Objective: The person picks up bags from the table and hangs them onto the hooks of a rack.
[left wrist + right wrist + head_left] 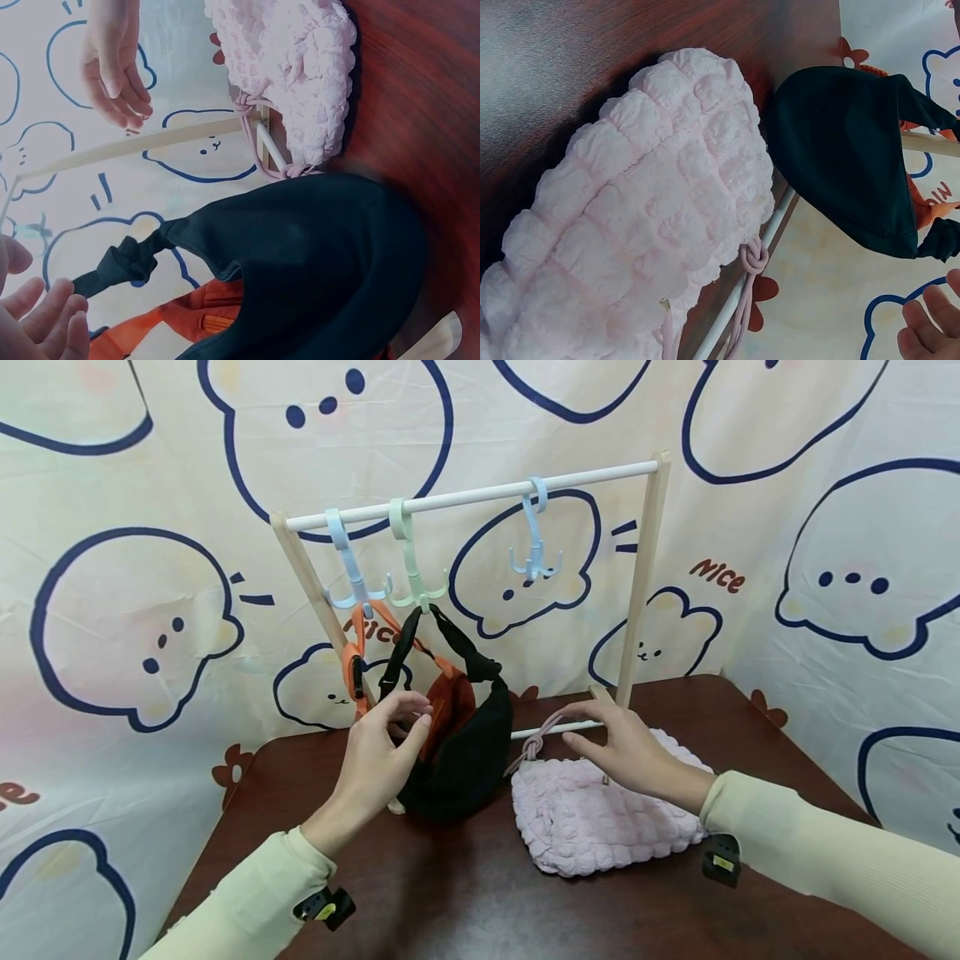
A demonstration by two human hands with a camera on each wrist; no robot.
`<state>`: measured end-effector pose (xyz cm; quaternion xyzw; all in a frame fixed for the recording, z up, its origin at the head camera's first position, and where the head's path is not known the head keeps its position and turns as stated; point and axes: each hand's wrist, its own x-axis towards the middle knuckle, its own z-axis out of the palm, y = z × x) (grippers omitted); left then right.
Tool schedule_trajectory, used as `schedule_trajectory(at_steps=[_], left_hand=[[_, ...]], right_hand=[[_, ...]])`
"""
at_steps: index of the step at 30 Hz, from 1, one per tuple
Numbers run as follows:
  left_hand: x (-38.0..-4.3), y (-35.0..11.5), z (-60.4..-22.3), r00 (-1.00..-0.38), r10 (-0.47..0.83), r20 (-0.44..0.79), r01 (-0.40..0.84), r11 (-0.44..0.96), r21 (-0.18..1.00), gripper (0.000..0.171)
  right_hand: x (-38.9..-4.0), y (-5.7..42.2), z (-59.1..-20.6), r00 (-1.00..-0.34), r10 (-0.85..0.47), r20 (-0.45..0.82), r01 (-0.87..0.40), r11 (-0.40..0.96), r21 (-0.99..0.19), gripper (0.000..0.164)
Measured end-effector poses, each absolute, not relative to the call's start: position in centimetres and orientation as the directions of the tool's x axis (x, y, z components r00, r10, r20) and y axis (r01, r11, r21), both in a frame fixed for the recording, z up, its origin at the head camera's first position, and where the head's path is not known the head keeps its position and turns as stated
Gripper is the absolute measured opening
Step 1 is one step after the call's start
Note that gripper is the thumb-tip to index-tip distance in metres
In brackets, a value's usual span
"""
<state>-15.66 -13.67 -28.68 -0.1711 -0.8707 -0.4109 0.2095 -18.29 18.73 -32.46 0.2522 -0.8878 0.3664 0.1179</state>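
Centre of the frame: the left hand [386,739] hovers with loosely spread fingers just in front of the black bag [465,743], holding nothing. To its right, the right hand [622,745] is also spread and empty, above the pink quilted bag [592,814] lying on the tabletop [465,893]. The black bag and an orange bag [450,702] already hang from hooks on the rack [480,493]. The blue hook [534,539], upper centre, is free; the pink bag looks still unhung.

Both arms reach forward in cream sleeves. Left hand [382,747] is raised with fingers loosely curled, holding nothing. Right hand [626,752] hovers palm down, fingers relaxed and spread, empty too.
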Motion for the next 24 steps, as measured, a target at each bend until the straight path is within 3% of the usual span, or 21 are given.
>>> schedule_trajectory(at_steps=[9, 24], left_hand=[[-15.5, -13.1, -29.6, -0.868, 0.141, 0.475, 0.455, 0.607, 0.652, 0.016], [-15.2, -12.2, -31.8, -0.869, 0.200, 0.452, 0.472, 0.606, 0.640, 0.016]], right_hand=[[-18.0, 19.4, -32.9, -0.863, -0.364, 0.351, -0.505, 0.601, -0.619, 0.036], [-17.8, 20.8, -34.0, -0.850, -0.395, 0.349, -0.527, 0.656, -0.540, 0.037]])
